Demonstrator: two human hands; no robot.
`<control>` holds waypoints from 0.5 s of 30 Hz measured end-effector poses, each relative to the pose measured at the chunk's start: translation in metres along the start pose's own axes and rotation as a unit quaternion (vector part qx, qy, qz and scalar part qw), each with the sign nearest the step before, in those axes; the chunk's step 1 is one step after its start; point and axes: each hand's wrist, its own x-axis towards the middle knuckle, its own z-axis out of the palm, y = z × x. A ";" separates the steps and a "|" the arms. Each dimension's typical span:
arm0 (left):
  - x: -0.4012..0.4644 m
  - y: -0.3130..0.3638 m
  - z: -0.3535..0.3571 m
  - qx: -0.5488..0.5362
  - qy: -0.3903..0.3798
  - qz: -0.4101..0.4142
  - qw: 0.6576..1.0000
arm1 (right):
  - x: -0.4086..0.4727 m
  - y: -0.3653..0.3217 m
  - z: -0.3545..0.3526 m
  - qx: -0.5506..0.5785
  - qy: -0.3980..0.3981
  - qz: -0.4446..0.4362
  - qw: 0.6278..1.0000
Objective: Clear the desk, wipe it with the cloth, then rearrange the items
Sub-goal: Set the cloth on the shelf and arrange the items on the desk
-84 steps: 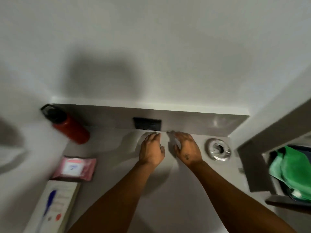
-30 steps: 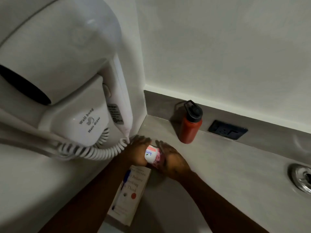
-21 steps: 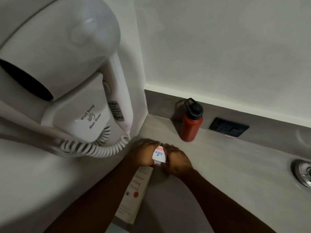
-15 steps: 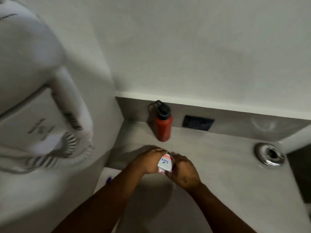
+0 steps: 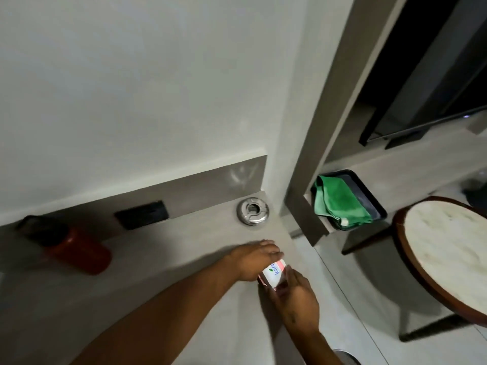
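A pink wipes pack [image 5: 274, 272] with a white label is held between both my hands just above the right end of the grey desk [image 5: 158, 280]. My left hand [image 5: 253, 259] grips its far side and my right hand [image 5: 297, 293] grips its near side. A red bottle [image 5: 79, 252] with a black cap stands at the desk's back left. A green cloth [image 5: 340, 201] lies folded in a black tray [image 5: 369, 196] on a lower shelf to the right.
A metal grommet [image 5: 253, 210] sits at the desk's back right and a black socket [image 5: 142, 214] in the backsplash. A grey partition [image 5: 316, 154] borders the desk's right end. A round white-topped table [image 5: 448, 248] stands at right.
Both hands took the wipes pack from beside the book at the left and carried it rightward along the desk. The view swung right; the hair dryer and book left the frame.
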 end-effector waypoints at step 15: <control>0.026 -0.001 0.047 0.111 -0.001 -0.014 0.994 | 0.016 0.065 0.030 -0.126 -0.003 -0.080 0.989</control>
